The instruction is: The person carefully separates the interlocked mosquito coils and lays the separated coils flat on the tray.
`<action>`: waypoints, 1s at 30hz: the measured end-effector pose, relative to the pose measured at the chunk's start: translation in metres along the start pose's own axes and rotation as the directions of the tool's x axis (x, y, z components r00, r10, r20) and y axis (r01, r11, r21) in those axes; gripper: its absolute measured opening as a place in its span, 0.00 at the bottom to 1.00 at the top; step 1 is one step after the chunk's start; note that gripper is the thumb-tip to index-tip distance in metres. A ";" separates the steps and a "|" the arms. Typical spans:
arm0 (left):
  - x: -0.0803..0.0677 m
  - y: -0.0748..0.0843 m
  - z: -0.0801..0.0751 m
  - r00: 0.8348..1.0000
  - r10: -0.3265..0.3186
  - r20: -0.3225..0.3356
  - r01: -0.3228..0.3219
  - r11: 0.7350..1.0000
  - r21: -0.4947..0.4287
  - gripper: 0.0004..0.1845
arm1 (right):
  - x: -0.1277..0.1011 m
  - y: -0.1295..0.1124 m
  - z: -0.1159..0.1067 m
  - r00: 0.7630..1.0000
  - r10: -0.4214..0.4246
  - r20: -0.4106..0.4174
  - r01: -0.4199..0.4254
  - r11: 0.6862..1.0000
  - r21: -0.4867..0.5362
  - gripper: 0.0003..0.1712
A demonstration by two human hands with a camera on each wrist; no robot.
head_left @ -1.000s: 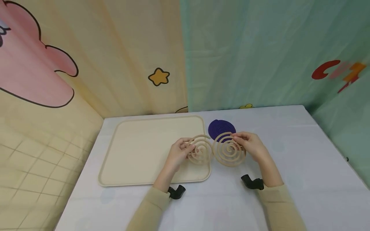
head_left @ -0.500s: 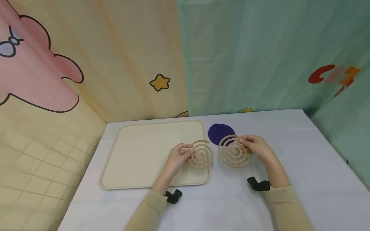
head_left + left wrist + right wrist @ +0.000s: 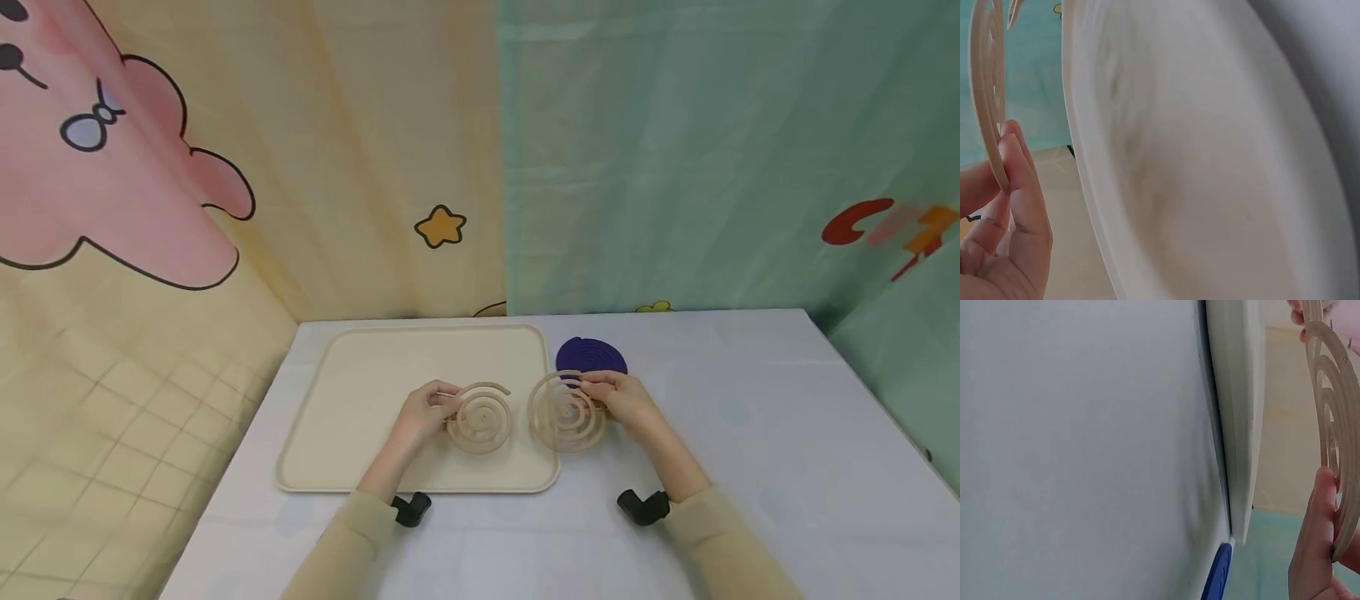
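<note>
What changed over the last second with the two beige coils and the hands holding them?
Both hands carried their coils leftward: the left hand now holds its beige coil over the tray, and the right hand's coil has reached the tray's right edge. Both grips are unchanged, and the purple coil stayed on the table.

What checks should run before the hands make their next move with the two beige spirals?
1. Left hand grips the left spiral at its edge: ok.
2. Right hand grips the right spiral at its edge: ok.
3. The two spirals are apart, with a gap between them: ok.
4. Left spiral is over the tray: ok. Right spiral straddles the tray's right rim: not ok if it should go in.
5. Purple coil lies on the table behind the right hand, apart from the tray: ok.
6. Either spiral cracked: cannot tell.
</note>
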State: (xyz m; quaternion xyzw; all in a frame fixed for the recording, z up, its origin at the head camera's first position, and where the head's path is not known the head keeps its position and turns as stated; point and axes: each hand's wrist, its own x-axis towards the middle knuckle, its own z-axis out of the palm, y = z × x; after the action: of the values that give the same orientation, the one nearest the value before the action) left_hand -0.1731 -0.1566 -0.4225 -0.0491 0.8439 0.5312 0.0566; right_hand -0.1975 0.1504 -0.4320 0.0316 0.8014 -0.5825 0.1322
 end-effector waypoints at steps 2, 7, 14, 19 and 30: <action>0.001 -0.006 -0.009 1.000 0.000 -0.003 0.000 0.998 0.062 0.10 | 0.001 0.000 0.012 1.000 -0.002 0.023 0.002 1.000 0.003 0.22; 0.001 -0.016 -0.027 1.000 -0.016 -0.014 0.017 0.993 0.117 0.10 | 0.003 0.001 0.035 0.998 -0.001 0.058 0.000 1.000 0.010 0.18; -0.001 -0.026 -0.052 0.999 -0.036 0.002 0.035 0.981 0.189 0.09 | 0.013 -0.007 0.060 0.997 -0.008 0.082 0.012 0.999 -0.045 0.15; -0.001 -0.032 -0.059 0.993 -0.111 0.031 0.098 0.956 0.275 0.09 | 0.019 -0.006 0.074 0.995 0.009 0.096 0.000 0.995 -0.103 0.15; 0.004 -0.037 -0.060 0.993 -0.105 -0.053 0.118 0.914 0.389 0.08 | 0.028 -0.008 0.082 0.995 0.018 0.101 -0.003 0.989 -0.147 0.15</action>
State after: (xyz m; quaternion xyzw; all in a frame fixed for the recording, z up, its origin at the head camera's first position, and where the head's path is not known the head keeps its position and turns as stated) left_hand -0.1744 -0.2271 -0.4301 -0.0929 0.9297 0.3468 0.0825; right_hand -0.2116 0.0672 -0.4549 -0.0040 0.8340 -0.5222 0.1780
